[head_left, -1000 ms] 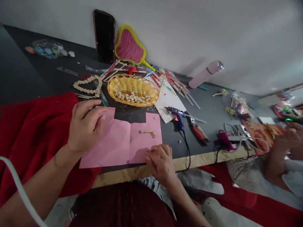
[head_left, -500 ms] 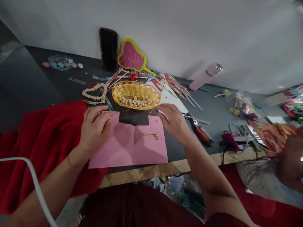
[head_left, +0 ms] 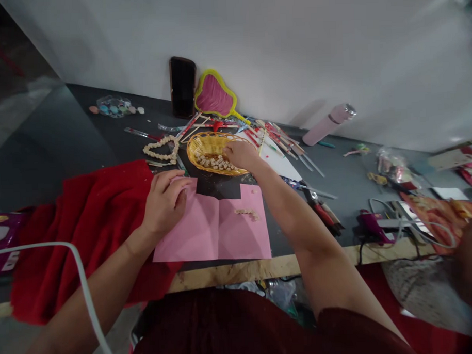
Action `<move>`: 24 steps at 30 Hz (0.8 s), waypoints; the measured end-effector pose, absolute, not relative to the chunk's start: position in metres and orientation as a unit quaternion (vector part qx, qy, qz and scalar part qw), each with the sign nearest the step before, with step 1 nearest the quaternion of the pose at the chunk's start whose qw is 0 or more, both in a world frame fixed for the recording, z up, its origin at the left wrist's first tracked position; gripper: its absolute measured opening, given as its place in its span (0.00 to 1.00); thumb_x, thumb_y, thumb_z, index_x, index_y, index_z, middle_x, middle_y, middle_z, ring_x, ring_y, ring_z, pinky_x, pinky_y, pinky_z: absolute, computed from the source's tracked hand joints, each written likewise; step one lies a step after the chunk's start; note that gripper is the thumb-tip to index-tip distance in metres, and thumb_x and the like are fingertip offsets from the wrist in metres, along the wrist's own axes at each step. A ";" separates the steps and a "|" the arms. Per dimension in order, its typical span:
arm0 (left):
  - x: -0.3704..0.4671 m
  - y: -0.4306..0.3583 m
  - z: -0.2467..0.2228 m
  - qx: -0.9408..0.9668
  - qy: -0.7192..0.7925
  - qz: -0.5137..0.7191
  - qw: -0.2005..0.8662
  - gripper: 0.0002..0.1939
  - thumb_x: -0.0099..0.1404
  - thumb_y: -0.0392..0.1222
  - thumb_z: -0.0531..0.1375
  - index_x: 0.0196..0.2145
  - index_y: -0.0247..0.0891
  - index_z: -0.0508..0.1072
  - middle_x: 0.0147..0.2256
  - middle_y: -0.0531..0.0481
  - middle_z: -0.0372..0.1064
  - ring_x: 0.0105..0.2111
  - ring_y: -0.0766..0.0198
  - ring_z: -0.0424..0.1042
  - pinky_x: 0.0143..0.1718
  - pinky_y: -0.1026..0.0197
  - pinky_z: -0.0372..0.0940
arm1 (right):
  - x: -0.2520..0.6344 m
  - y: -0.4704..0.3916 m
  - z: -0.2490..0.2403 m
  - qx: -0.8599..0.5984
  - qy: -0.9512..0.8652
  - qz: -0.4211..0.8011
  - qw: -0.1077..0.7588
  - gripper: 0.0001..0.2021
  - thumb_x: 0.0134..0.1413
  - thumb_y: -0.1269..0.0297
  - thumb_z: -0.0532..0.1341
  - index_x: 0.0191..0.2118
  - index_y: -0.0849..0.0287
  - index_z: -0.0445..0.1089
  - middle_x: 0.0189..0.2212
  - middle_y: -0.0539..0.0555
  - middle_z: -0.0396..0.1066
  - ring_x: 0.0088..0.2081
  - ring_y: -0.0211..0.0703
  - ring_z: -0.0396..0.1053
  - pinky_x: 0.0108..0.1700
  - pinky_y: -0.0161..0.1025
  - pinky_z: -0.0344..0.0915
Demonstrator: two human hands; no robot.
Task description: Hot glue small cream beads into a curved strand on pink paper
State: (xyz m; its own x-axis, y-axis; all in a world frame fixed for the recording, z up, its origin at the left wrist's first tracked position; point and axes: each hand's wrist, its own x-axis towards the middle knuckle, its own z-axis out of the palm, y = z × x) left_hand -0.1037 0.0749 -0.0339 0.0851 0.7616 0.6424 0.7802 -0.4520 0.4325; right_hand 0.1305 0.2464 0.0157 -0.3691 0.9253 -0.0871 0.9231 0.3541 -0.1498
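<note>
Pink folded paper (head_left: 191,235) lies at the table's near edge, with a short curved row of small beige pieces (head_left: 245,212) on its right half. My left hand (head_left: 166,202) rests at the paper's upper left corner, fingers apart and curved, holding nothing. My right hand (head_left: 241,155) reaches over the right side of a yellow wicker basket (head_left: 206,142); its fingertips are lowered at the beige pieces (head_left: 216,163) inside, and what they hold, if anything, is too small to tell. A heart outline of beige pieces (head_left: 161,150) lies left of the basket.
Behind the basket are a phone (head_left: 183,87), a yellow-rimmed pink hand mirror shape (head_left: 215,95) and scattered sticks. A pink bottle (head_left: 329,124) leans at the wall. Pliers (head_left: 324,212) lie right of my forearm; red cloth (head_left: 105,202) lies left. Another person sits far right.
My right hand has moved from the paper's upper right corner up and left into the basket. My left hand stays at the paper's left corner. The whole view has shifted slightly.
</note>
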 end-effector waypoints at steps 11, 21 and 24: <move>-0.100 0.074 -0.034 -0.741 -0.525 -0.418 -0.007 0.11 0.67 0.35 0.56 0.44 0.43 0.77 0.49 0.45 0.74 0.50 0.53 0.72 0.54 0.47 0.67 | 0.138 0.228 0.017 -0.519 -0.842 0.149 0.023 0.09 0.57 0.71 0.61 0.41 0.59 0.79 0.41 0.54 0.79 0.43 0.44 0.74 0.45 0.37 0.64; -0.099 0.070 -0.023 -0.777 -0.508 -0.372 -0.010 0.11 0.71 0.39 0.55 0.43 0.44 0.78 0.45 0.46 0.78 0.49 0.52 0.74 0.53 0.47 0.69 | 0.182 0.174 0.031 -0.463 -0.833 0.144 0.266 0.13 0.70 0.63 0.52 0.49 0.57 0.73 0.45 0.57 0.74 0.45 0.44 0.71 0.50 0.42 0.67; -0.090 0.064 -0.016 -0.785 -0.505 -0.350 -0.085 0.12 0.72 0.44 0.56 0.48 0.42 0.77 0.47 0.44 0.78 0.52 0.50 0.73 0.56 0.44 0.68 | 0.189 0.128 0.028 -0.425 -0.844 0.171 0.278 0.11 0.70 0.62 0.53 0.44 0.55 0.73 0.41 0.56 0.75 0.44 0.45 0.71 0.49 0.43 0.68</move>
State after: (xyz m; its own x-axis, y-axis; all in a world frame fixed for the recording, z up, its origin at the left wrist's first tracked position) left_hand -0.0901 0.0636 -0.0157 0.2452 0.8515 0.4635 0.7331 -0.4757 0.4861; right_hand 0.1893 0.1276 0.0285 -0.4840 0.8128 0.3240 0.6231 0.5802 -0.5245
